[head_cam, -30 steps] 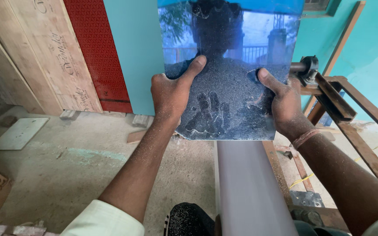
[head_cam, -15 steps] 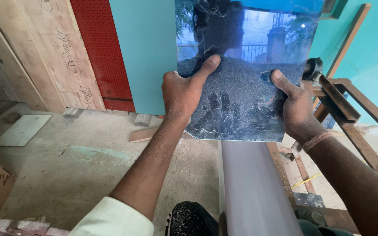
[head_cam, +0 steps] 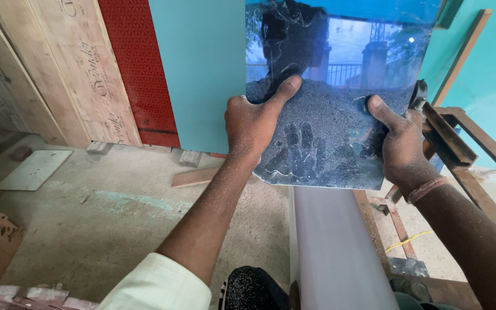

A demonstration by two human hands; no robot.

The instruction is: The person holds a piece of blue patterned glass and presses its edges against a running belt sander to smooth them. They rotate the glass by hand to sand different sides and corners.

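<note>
A glossy dark square tile [head_cam: 340, 86] is held up in front of me, tilted, its lower half coated in grey dust with handprints in it. The upper half mirrors sky and a building. My left hand [head_cam: 256, 123] grips the tile's left edge, thumb on its face. My right hand [head_cam: 400, 143] grips the right edge, thumb on the face, a red thread round the wrist. A white sleeve covers my left upper arm.
Below the tile a long pale grey board [head_cam: 337, 252] runs toward me. A rusty metal frame [head_cam: 460, 143] stands at the right. Wooden and red boards [head_cam: 127, 69] and a turquoise panel [head_cam: 202, 69] lean on the back wall. A loose tile [head_cam: 33, 170] lies on the concrete floor.
The tile and both hands have shifted right and slightly up in view. The grip on both edges is unchanged.
</note>
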